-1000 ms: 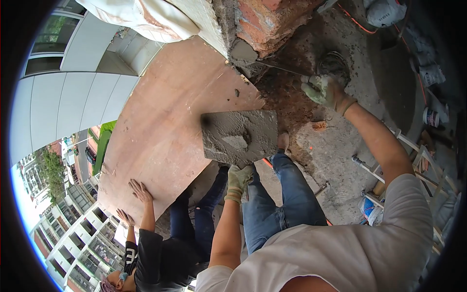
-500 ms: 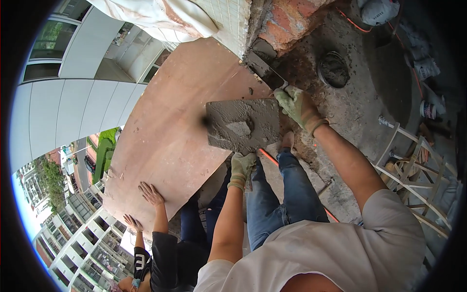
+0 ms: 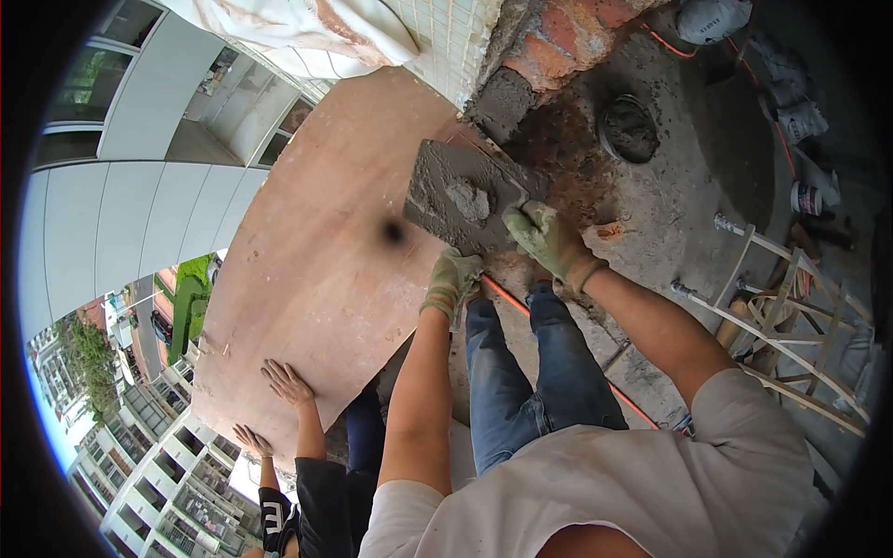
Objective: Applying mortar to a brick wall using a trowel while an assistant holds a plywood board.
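Observation:
My gloved left hand [image 3: 451, 279] grips the underside of a square mortar board [image 3: 430, 193] carrying wet grey mortar and a raised lump [image 3: 470, 197]. My gloved right hand [image 3: 549, 237] is closed on the handle of a trowel [image 3: 517, 191], its blade at the board's right part. Just beyond them is a broken wall corner [image 3: 549, 42] with exposed red brick and patches of grey mortar [image 3: 502, 102]. A large plywood sheet [image 3: 307, 223] lies to the left, under and beside the board.
A co-worker's hands [image 3: 286, 381] press on the plywood at lower left. A bucket of mortar [image 3: 628, 128] stands right of the corner; a ladder [image 3: 791, 307], sacks [image 3: 712, 19] and an orange cord [image 3: 665, 45] are on the right. White fabric [image 3: 307, 28] hangs above; buildings show far left.
My right hand and trowel have swept left and down from beside the wall corner to the board. My left hand has raised the board toward the corner. The co-worker's hands remain on the plywood.

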Demonstrator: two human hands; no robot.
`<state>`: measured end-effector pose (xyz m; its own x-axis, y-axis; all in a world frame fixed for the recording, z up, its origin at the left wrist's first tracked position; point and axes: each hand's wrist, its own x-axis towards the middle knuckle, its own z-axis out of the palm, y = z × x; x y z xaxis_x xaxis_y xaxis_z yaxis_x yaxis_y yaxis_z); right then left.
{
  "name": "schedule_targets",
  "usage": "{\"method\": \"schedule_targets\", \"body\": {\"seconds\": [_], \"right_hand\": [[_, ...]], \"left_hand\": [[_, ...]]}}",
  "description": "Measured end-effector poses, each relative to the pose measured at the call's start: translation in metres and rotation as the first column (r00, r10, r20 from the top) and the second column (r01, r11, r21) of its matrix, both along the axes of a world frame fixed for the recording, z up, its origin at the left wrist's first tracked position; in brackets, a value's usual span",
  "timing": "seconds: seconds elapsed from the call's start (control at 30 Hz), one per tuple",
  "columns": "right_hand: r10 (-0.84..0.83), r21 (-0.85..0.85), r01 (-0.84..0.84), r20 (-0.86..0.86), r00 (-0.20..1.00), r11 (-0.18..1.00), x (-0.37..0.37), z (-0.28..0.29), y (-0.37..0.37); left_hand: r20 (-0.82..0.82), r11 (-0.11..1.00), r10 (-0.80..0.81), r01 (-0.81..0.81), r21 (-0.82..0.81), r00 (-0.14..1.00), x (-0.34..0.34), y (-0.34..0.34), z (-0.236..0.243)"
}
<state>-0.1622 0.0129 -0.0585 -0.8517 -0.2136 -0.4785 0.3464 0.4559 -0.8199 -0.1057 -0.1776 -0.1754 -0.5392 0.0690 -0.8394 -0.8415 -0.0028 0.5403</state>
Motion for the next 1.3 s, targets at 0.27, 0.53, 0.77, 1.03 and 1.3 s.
{"method": "schedule_targets", "body": {"seconds": [0.27,0.53,0.77,1.03,1.3], "right_hand": [[-0.086,0.409,0.057,0.052,0.995,0.911,-0.083,-0.088,-0.015],[0.023,0.358,0.11,-0.347,0.937,0.927,-0.059,-0.04,0.005],[-0.049,0.274,0.09,-0.151,0.987,0.957,-0.074,-0.059,0.028],[-0.123,0.129,0.116,0.048,0.991,0.985,-0.061,0.016,0.027],[-0.1,-0.059,0.085,-0.344,0.933,0.995,-0.045,0.036,0.055]], "left_hand": [[0.229,0.978,0.14,-0.171,0.122,0.963,0.085,-0.007,0.029],[0.208,0.982,0.176,-0.186,0.03,0.962,0.109,-0.01,0.027],[0.158,0.961,0.233,-0.253,0.115,0.959,0.071,0.006,0.04],[0.095,0.96,0.239,-0.25,0.127,0.966,0.068,0.015,0.045],[0.137,0.958,0.241,-0.259,0.127,0.961,0.063,0.019,0.053]]}}
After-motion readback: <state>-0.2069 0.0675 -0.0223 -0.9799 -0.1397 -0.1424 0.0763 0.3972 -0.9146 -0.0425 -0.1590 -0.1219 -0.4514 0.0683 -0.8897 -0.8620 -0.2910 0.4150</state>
